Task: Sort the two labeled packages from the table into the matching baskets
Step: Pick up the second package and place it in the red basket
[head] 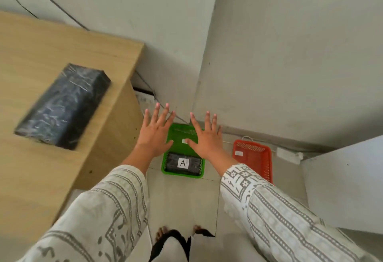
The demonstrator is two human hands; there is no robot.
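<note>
A green basket [165, 158] stands on the floor in the corner. Inside it lies a black wrapped package with a white "A" label [183, 163]. My left hand [155, 130] and my right hand [205, 137] hover above the basket, fingers spread, holding nothing. A small white tag shows on the basket's far wall between my thumbs. A second black wrapped package [62, 106] rests on the wooden table [41, 178] at the left; no label shows on it. A red basket [251, 156] with a small white tag sits on the floor to the right of the green one.
Walls meet in a corner just behind the baskets. A white power strip [289, 155] and cables lie on the floor by the wall. A white surface [348, 183] juts in at the right. My feet stand on the tiled floor below.
</note>
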